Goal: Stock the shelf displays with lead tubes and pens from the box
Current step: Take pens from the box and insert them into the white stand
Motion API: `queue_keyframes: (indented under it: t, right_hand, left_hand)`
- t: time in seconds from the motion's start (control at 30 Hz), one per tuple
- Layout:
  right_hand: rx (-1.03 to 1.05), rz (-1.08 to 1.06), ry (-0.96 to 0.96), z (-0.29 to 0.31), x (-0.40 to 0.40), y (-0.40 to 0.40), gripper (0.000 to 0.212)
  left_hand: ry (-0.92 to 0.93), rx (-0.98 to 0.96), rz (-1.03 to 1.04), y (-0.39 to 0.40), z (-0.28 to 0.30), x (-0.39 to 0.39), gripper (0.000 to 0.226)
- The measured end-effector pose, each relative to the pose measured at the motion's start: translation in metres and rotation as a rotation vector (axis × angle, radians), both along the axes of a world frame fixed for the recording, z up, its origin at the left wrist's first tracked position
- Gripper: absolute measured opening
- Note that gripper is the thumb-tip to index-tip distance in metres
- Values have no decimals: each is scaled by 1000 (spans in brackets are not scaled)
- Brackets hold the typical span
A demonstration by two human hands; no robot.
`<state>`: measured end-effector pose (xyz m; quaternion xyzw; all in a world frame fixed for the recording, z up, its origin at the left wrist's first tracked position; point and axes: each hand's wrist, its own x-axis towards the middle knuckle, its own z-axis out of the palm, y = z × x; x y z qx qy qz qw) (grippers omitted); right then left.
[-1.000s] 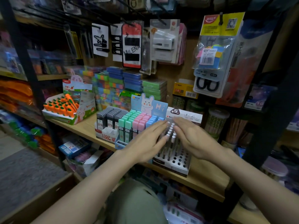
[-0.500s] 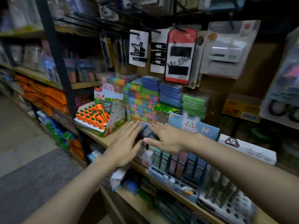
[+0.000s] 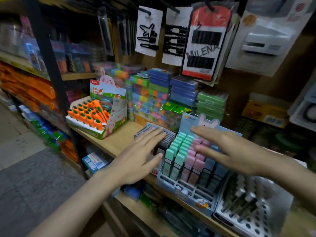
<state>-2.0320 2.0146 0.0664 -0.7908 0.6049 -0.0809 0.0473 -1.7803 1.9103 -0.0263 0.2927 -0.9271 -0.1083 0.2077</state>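
Currently your left hand point(image 3: 136, 161) lies flat-fingered on the dark lead tubes point(image 3: 154, 132) mid-shelf; your right hand point(image 3: 237, 151) hovers spread, holding nothing, above the pastel lead-tube display point(image 3: 186, 159) at the wooden shelf's point(image 3: 118, 139) front edge.

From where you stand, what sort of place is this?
Most likely a stationery shop: a wooden shelf carries a display of pastel lead tubes and carrot-shaped pens, with carded hair clips hanging above.

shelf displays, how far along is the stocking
Done: the black lead tubes look packed, and the pastel lead tubes fill the blue rack's back rows. In hand: nothing; the left hand lies flat over the black tubes, the right hand hovers open. Left: the rack's front slots and the white pen stand's holes.
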Motion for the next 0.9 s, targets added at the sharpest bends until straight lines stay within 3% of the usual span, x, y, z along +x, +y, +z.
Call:
queue_keyframes:
  t: [0.23, 0.4, 0.7, 0.9]
  right_hand:
    - [44, 25, 160, -27, 8, 25, 67]
    - [35, 38, 213, -40, 19, 18, 74]
    - [17, 14, 217, -44, 19, 12, 76]
    - [-74, -39, 212, -24, -3, 30, 71]
  left_hand:
    - [-2, -15, -129, 15, -8, -13, 54]
    - [-24, -49, -109, 16, -13, -12, 54]
    - [-16, -75, -30, 14, -10, -13, 55]
    - [-13, -119, -108, 28, -4, -22, 54]
